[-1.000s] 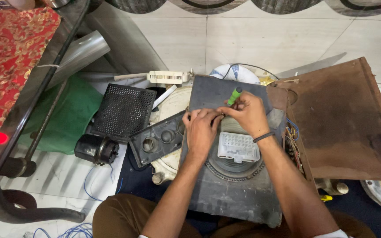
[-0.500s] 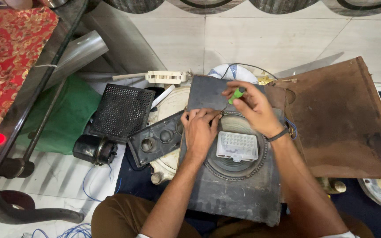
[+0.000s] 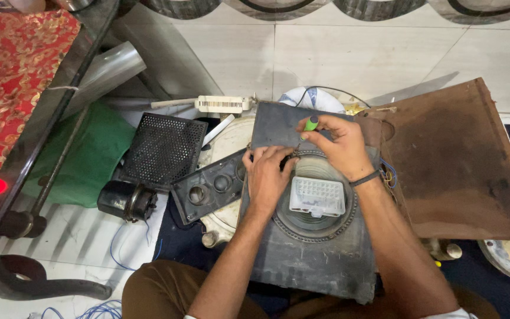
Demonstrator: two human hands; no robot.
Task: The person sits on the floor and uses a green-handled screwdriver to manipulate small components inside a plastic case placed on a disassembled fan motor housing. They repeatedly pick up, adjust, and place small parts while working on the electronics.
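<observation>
A flat panel (image 3: 311, 248) lies in the middle on the person's lap, with a round speaker (image 3: 317, 204) set in it. On the speaker sits a small tray (image 3: 317, 197). Left of the panel lie a plate with holes (image 3: 208, 186), a perforated grille (image 3: 162, 149) and a motor (image 3: 127, 199). A board (image 3: 461, 159) lies to the right. Far behind lies a slim ribbed part (image 3: 222, 104).

A home floor used as a repair spot: pale tiles (image 3: 349, 53), red patterned bedcover (image 3: 13, 82) at upper left, scattered appliance parts (image 3: 208, 186) (mostly dusty).
</observation>
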